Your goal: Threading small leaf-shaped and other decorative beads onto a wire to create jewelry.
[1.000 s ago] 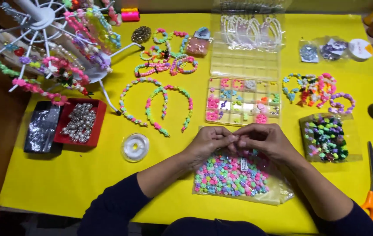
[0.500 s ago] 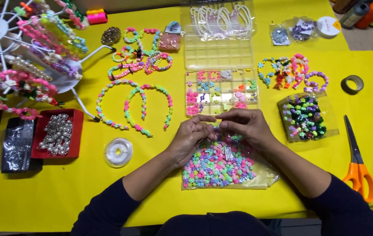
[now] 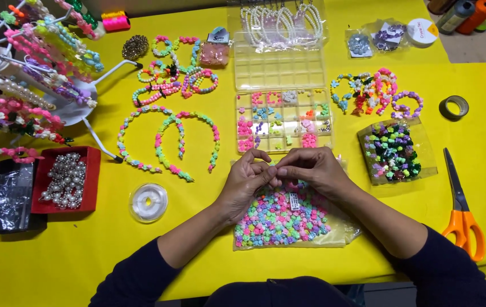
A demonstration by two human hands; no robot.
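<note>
Left hand and right hand joined fingertip to fingertip just above the open bag of pastel beads, pinching something too small to make out. Beyond the bag, clear compartment box; left of it, round spool of clear cord; far right of it, orange-handled scissors.
</note>
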